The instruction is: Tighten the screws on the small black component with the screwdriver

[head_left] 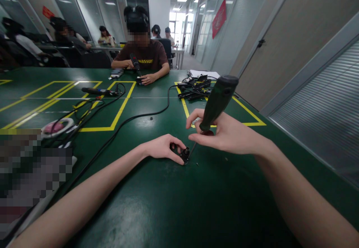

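A: Green table (174, 203), dark green electric screwdriver (217, 102). The right hand (224, 134) is wrapped round the lower end of the handle, fingers closed on it, with the tool leaning away to the upper right.

B: And the left hand (162, 149) is pinching a small black part (183, 154) flat against the table, thumb and forefinger closed on it. The bit comes down right at that part, just beside the fingertips.

A: That's my worry. With the tool tilted like that, the bit could skid off and catch a finger.

B: Or the part twists out of the pinch; it's small, and only two fingers hold it.

A: There's a black cable (123, 122) snaking across the table to the left, too. It's near that forearm, so a snag could tug things.

B: Opposite, another person (141, 53) works with a similar driver, well apart.
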{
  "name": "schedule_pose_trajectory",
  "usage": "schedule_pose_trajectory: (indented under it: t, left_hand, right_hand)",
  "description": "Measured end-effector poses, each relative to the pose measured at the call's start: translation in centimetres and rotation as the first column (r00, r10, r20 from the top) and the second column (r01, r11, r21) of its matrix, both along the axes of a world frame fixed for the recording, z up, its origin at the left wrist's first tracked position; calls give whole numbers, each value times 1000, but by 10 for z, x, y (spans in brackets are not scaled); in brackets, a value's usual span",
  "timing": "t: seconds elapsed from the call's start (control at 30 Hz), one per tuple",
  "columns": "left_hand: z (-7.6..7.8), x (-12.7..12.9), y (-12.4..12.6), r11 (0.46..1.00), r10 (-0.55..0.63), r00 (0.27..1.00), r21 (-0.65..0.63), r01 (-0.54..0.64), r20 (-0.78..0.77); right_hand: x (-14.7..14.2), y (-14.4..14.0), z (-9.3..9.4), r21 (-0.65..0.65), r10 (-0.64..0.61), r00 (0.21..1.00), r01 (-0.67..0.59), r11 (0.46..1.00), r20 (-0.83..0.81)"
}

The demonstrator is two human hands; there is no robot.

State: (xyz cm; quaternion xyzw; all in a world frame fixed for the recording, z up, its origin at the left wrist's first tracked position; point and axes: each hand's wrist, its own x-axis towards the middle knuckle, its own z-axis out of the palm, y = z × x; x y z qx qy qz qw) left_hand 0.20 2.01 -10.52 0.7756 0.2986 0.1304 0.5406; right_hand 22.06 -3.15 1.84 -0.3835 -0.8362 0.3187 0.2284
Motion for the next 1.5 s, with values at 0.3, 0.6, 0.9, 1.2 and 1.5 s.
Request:
schedule_pose_trajectory:
  t: [0.3, 0.6, 0.9, 1.2, 1.5]
  left_hand:
    - [0, 0, 1, 1000, 0, 1000, -8, 0, -2]
    - [0, 0, 1, 1000, 3, 1000, -19, -3, -5]
    - [1, 0, 0, 1000, -1, 1000, -12, 1, 4]
    - [-2, 0, 2, 1000, 7, 1000, -17, -8, -13]
    - [0, 0, 0, 1000, -5, 1000, -5, 5, 10]
  right_hand:
    - [-1, -2, 0, 16, 3, 1000, -3, 1000, -3]
    - [-2, -2, 0, -19, 16, 1000, -17, 1000, -12]
    - [-3, -2, 0, -2, 4, 1000, -4, 1000, 5]
    - [-3, -1, 0, -18, 12, 1000, -12, 1000, 8]
    - [-3, -1, -2, 31, -26, 998, 28, 999, -60]
